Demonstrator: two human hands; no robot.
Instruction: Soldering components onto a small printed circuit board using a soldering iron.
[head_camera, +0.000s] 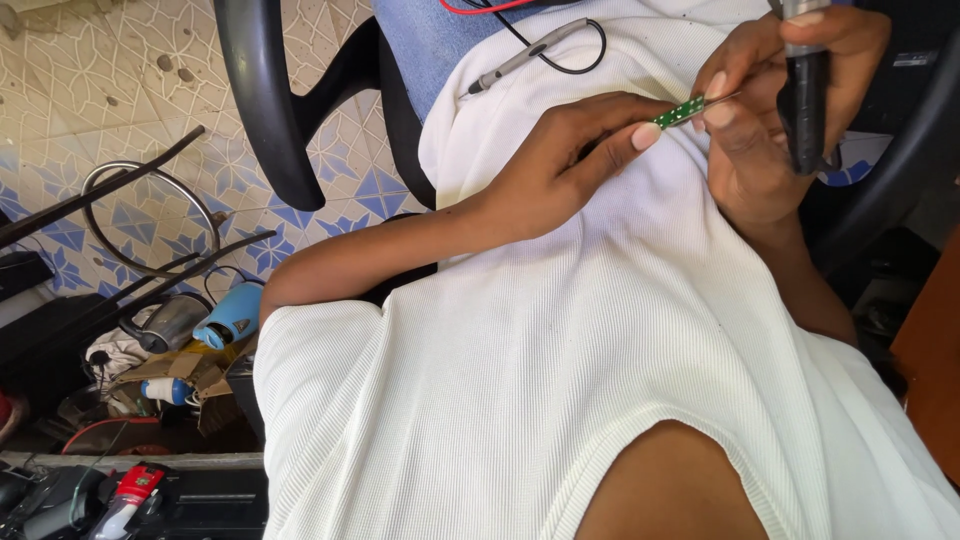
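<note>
My left hand (560, 170) pinches a small green circuit board strip (680, 112) between thumb and fingertips, held over my white ribbed shirt (560, 380). My right hand (770, 110) grips a black pen-shaped tool (805, 100) that stands upright. A thin metal tip (725, 98) by its fingers touches the right end of the board. Both hands meet at the top right of the view, above my lap.
A grey probe with a black cable (520, 58) lies on my lap, with a red wire (480, 8) beside it. A black chair armrest (260, 100) curves at the left. On the tiled floor lie a metal ring (150, 215), a blue device (232, 315) and a red-and-black tool (135, 485).
</note>
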